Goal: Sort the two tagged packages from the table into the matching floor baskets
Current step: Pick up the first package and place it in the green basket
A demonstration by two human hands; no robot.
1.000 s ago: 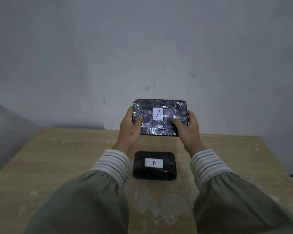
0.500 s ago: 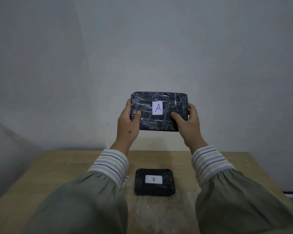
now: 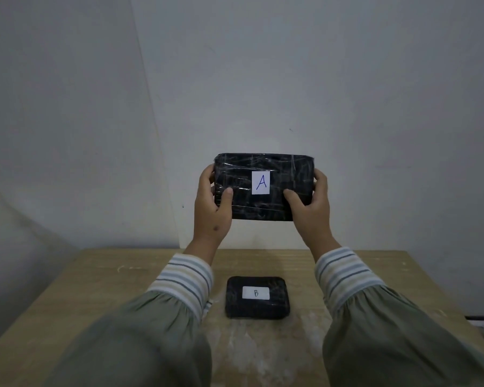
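Observation:
A black, tape-wrapped package with a white tag marked A [image 3: 263, 174] is held up in front of the wall, its tagged face toward me. My left hand [image 3: 211, 210] grips its left end and my right hand [image 3: 310, 208] grips its right end, thumbs on the front face. A smaller black package tagged B [image 3: 257, 297] lies flat on the wooden table [image 3: 101, 297], below and between my forearms. No floor baskets are in view.
A plain grey-white wall stands behind the table, with a corner to the left. The table's right edge runs down at the right, and a dark strip [image 3: 483, 318] shows low beyond it.
Both hands have lifted package A higher above the table and held it more upright. The view has tilted up, so the table and package B sit lower in the frame.

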